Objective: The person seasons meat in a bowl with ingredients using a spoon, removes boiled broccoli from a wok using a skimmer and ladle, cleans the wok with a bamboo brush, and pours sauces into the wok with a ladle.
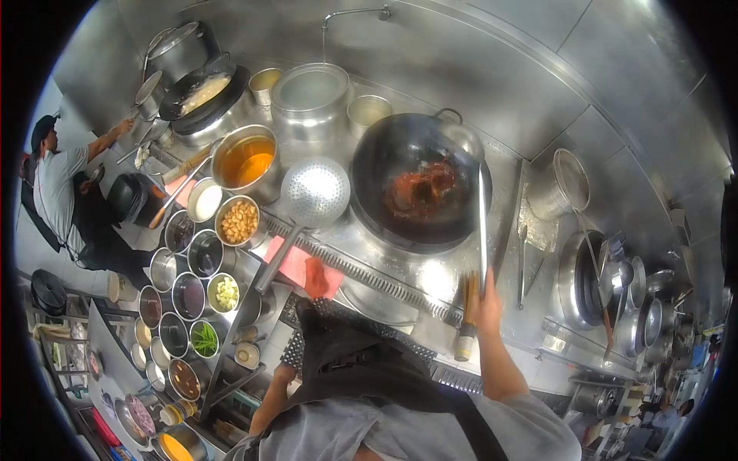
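My right hand is closed around the long metal handle of a ladle. The handle runs along the right side of a black wok, and the ladle's rounded bowl appears at the wok's far right rim. Dark red sauce spreads over the wok's bottom. Beside my right hand is a bundle of bamboo sticks, apart from the grip as far as I see. Low at my side hangs my left hand, near the stove's front; its fingers are too small and hidden to read.
A perforated skimmer lies left of the wok, its handle over a pink cloth. Further left are an orange liquid pot, peanuts and several ingredient tins. A co-worker stands at another wok.
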`<state>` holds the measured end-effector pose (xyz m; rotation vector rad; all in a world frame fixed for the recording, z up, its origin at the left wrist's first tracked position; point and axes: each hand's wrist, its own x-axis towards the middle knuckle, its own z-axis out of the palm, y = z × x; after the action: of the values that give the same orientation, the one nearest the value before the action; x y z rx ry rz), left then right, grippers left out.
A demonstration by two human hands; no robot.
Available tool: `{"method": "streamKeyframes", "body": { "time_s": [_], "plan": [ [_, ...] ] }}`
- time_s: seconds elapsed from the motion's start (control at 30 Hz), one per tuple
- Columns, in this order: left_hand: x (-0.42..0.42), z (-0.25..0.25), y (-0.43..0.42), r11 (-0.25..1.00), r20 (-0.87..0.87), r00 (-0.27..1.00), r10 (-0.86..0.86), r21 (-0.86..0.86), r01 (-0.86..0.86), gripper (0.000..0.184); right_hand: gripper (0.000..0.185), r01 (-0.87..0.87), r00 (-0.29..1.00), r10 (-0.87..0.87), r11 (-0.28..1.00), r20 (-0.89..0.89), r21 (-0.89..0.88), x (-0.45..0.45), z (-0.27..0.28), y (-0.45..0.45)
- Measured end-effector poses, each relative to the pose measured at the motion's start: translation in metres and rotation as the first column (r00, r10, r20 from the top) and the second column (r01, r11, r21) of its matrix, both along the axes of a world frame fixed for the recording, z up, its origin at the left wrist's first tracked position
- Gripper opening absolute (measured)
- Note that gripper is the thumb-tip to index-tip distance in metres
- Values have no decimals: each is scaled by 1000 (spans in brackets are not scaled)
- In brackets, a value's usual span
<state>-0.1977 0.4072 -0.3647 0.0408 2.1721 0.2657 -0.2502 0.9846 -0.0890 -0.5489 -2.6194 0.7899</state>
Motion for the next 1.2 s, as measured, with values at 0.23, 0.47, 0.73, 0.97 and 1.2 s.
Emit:
{"method": "streamKeyframes", "body": {
  "time_s": [0.23,0.47,0.73,0.97,1.2],
  "plan": [
    [-71,24,-14,878,-300,842,449,325,-352,21,57,19,1000,-20,999,20,30,-59,27,-71],
    [-59,-55,-68,998,-164,985,50,40,-44,20,57,-121,978,59,940,198,318,-287,91,-76],
    [11,-42,-124,747,215,767,605,180,-640,24,21,-439,803,-40,636,595,635,-430,152,-115],
    [18,-19,-126,976,17,979,202,84,-203,17,26,-415,864,56,644,501,643,-478,126,-181],
    [34,-68,-146,594,1,685,728,498,-632,12,12,-172,837,197,980,510,-96,-585,4,-249]
  ]
}}
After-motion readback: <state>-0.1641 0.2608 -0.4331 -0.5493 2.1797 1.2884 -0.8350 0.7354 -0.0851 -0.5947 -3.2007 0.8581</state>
